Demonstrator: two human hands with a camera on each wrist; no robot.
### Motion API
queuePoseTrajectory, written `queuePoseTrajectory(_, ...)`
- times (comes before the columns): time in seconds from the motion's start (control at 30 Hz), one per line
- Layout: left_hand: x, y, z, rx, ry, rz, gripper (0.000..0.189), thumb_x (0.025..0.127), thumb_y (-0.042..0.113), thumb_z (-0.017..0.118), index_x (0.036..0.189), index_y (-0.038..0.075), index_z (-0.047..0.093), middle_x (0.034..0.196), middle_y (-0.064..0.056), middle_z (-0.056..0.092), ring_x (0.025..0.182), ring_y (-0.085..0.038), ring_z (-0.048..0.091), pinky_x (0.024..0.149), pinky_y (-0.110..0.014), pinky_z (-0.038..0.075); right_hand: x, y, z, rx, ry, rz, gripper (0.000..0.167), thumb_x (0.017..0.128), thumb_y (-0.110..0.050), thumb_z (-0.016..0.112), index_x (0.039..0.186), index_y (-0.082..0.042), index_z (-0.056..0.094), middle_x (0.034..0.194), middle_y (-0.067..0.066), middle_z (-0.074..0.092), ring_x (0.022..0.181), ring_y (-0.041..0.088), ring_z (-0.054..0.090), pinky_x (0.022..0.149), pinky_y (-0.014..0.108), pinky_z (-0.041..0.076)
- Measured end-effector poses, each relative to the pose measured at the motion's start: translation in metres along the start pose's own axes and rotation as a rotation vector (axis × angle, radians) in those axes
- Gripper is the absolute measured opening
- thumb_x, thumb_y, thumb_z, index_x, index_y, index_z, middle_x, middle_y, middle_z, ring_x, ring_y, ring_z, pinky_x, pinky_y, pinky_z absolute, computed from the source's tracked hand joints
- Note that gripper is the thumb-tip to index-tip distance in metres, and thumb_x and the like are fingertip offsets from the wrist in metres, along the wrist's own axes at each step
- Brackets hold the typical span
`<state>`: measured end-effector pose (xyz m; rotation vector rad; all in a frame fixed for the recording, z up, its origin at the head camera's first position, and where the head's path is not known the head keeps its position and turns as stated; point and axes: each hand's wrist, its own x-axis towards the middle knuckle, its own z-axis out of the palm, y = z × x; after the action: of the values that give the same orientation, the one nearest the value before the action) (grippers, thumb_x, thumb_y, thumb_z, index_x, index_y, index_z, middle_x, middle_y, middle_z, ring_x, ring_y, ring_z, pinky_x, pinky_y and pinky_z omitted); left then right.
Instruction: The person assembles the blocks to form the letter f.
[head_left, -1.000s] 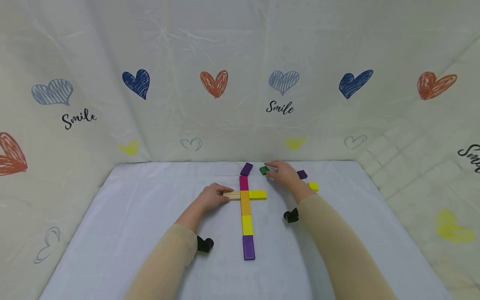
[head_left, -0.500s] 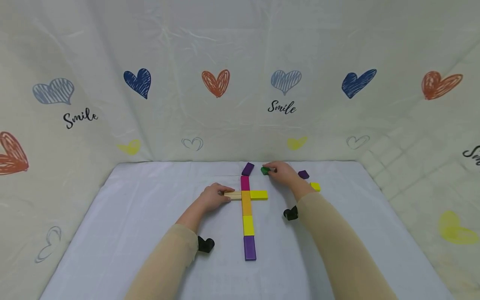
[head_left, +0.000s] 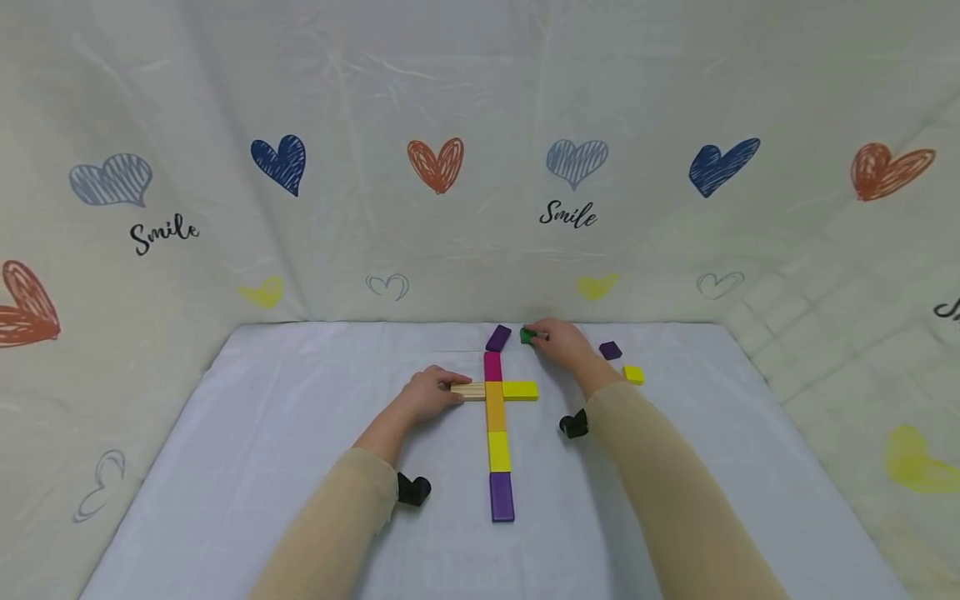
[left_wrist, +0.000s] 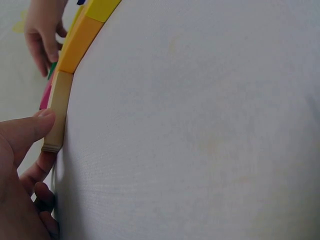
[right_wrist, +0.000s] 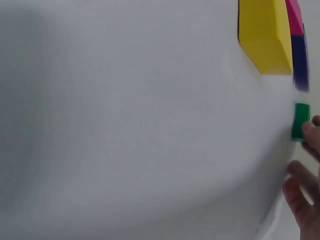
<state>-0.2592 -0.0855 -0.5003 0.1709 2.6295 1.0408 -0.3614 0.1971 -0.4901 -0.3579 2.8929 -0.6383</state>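
Note:
My left hand (head_left: 429, 394) pinches the outer end of a plain wooden block (head_left: 472, 391), thumb on one side and fingers on the other. That block's inner end meets an orange block (head_left: 495, 408), which has a yellow block (head_left: 521, 391) on its opposite side. Beyond the orange one lie a magenta block (head_left: 492, 367) and a slanted purple block (head_left: 498, 337). My right hand (head_left: 564, 343) pinches a small green block (right_wrist: 300, 121) between thumb and fingers, just right of the slanted purple block. In the right wrist view, only the fingers show at the right edge.
Nearer me, the column continues with a yellow block (head_left: 498, 452) and a purple block (head_left: 502, 497). A loose purple block (head_left: 611, 350) and a small yellow block (head_left: 633, 375) lie right of my right hand. A white cloth wall with printed hearts stands behind the table.
My right hand has closed on the green block and brought it slightly left, nearer the slanted purple block. My left hand stays on the wooden block. The head view has shifted a little.

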Motion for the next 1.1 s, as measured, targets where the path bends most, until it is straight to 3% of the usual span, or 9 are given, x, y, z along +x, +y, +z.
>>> queuePoseTrajectory(0.3, 0.003, -0.002, 0.002, 0.0, 0.0, -0.002, 0.03, 0.093, 0.028, 0.069, 0.122, 0.033, 0.072, 0.12, -0.003, 0.058, 0.113, -0.027, 0.047, 0.101, -0.05, 0.039, 0.009, -0.014, 0.002, -0.001, 0.023, 0.043, 0.036, 0.101, -0.017, 0.058, 0.136, -0.018, 0.061, 0.136, 0.011, 0.058, 0.128, 0.032, 0.049, 0.109, 0.049, 0.037)
queuePoseTrajectory(0.6, 0.003, -0.004, 0.002, -0.002, 0.003, 0.004, 0.03, 0.093, 0.028, 0.069, 0.122, 0.033, 0.072, 0.119, -0.002, 0.058, 0.113, -0.026, 0.048, 0.102, -0.05, 0.039, 0.021, -0.016, 0.008, -0.055, 0.046, 0.032, 0.034, 0.1, -0.018, 0.059, 0.135, -0.019, 0.063, 0.134, 0.01, 0.059, 0.126, 0.03, 0.051, 0.109, 0.046, 0.037)
queuePoseTrajectory(1.1, 0.005, -0.006, 0.003, -0.015, 0.015, 0.006, 0.03, 0.092, 0.027, 0.07, 0.121, 0.033, 0.072, 0.119, -0.002, 0.059, 0.112, -0.026, 0.048, 0.1, -0.049, 0.039, 0.025, -0.019, 0.01, -0.095, 0.062, 0.001, 0.034, 0.1, -0.017, 0.059, 0.134, -0.019, 0.064, 0.134, 0.011, 0.059, 0.126, 0.029, 0.051, 0.109, 0.046, 0.037)
